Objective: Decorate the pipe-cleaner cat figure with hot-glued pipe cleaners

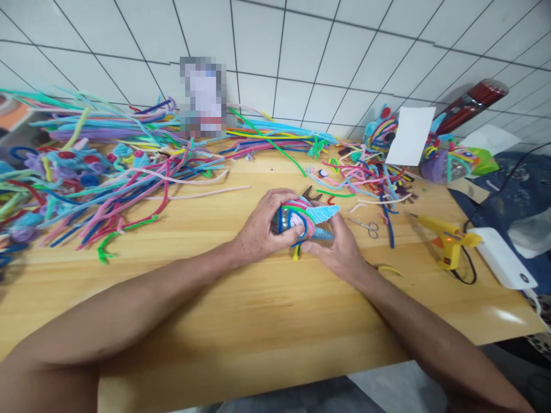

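Note:
Between my two hands, a little above the wooden table (241,304), is a clear plastic craft figure (301,218) wrapped in coloured pipe cleaners. Blue, pink and green bands run round it, and light blue wing-like pieces stick out on its right side. My left hand (264,223) wraps its clear rounded end, thumb across the front. From the other side my right hand (338,246) grips it near the blue pieces. A short yellow piece (296,252) hangs below. Just behind the figure, dark-jawed pliers (310,195) lie partly hidden.
Pipe cleaners (142,178) cover the left and back of the table. Small scissors (368,227) lie right of my hands, near a yellow glue gun (450,238) and a white power bank-like box (503,258). Another decorated figure (447,163) stands by a white card (411,136).

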### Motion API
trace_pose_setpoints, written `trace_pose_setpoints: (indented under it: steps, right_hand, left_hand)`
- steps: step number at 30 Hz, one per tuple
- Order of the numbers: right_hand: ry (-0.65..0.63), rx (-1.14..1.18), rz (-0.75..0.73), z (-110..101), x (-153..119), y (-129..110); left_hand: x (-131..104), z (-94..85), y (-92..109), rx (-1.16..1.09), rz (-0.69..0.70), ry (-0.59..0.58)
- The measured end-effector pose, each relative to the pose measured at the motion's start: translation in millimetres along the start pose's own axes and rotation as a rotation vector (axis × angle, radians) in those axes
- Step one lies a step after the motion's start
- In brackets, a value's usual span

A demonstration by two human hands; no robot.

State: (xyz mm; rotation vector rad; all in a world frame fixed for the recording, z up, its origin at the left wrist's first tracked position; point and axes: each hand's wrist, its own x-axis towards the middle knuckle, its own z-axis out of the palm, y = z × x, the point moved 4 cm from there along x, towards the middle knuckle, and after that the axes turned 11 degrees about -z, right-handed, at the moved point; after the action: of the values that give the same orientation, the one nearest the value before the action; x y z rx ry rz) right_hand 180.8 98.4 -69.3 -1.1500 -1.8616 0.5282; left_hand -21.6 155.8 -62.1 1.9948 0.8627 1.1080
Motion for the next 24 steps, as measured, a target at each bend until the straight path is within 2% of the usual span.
trace_pose_setpoints:
  steps: [4, 5, 7, 12, 16, 18, 21, 24]
  right_hand:
    - [0.172, -0.232, -0.221, -31, 6, -22]
    - [0.183, -0.314, -0.291, -38, 9, -30]
    - [0.125, -0.444, -0.408, -44, 18, -47]
    - [-0.073, -0.621, -0.546, -24, 47, -71]
    - [-0.206, -0.712, -0.569, -1, 64, -71]
    - [-0.217, -0.723, -0.59, 1, 70, -70]
    - [-0.076, -0.666, -0.57, -18, 77, -72]
    - [0.211, -0.518, -0.395, -55, 80, -63]
  left_hand:
    - [1, 0.7, 0, -0.009, 0.028, 0.01]
    - [1, 1.1, 0, -0.008, 0.03, 0.007]
    - [1, 1.9, -1, -0.006, 0.029, 0.001]
    - [3, 2.7, -2, -0.007, 0.044, 0.024]
    - [4, 4.1, -3, -0.028, 0.052, 0.014]
    - [4, 4.3, -4, -0.029, 0.053, 0.018]
    - [3, 4.2, -3, -0.02, 0.039, 0.02]
    - [3, 3.3, -1, -0.033, 0.027, 0.018]
